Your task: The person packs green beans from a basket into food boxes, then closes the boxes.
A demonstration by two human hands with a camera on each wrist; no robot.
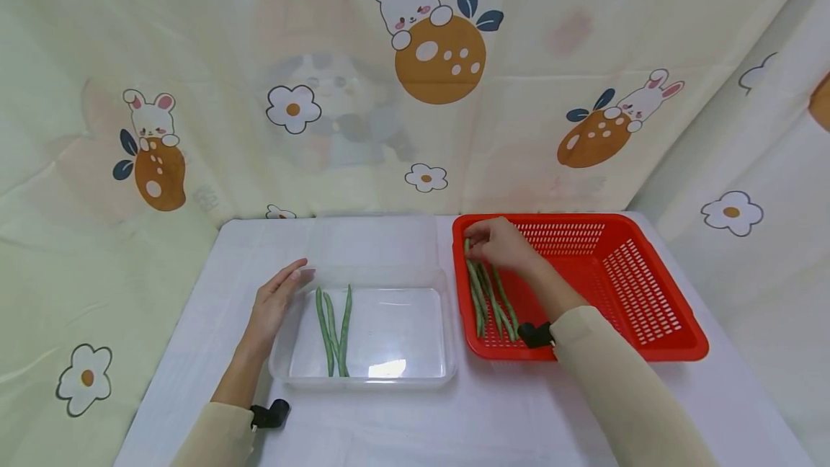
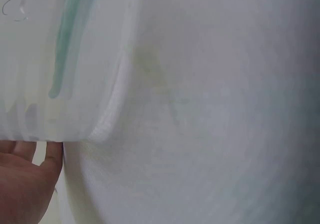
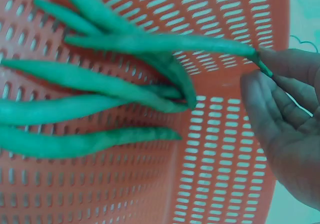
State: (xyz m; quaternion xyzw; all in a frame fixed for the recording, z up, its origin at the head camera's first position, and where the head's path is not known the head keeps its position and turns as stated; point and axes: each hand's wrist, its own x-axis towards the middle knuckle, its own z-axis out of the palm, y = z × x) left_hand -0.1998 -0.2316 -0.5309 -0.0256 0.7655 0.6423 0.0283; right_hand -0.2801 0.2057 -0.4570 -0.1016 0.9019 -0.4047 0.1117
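My right hand (image 1: 502, 242) is at the left end of the red basket (image 1: 674, 301). Between thumb and fingertips it pinches one tip of a green bean (image 3: 200, 43), whose other end lies over several more green beans (image 3: 65, 109) in the basket. My left hand (image 1: 275, 305) rests with fairly straight fingers against the left side of a clear plastic container (image 1: 415, 383). In the left wrist view, only part of that hand (image 2: 25, 184) shows below the container wall. Three green beans (image 1: 346, 326) lie lengthwise in the container's left half.
The container and basket stand side by side on a white-covered table (image 1: 402, 431), a narrow gap between them. Behind the table hangs a cream curtain (image 1: 363, 164) printed with rabbits and flowers. Another curtain (image 1: 746, 287) borders the right side.
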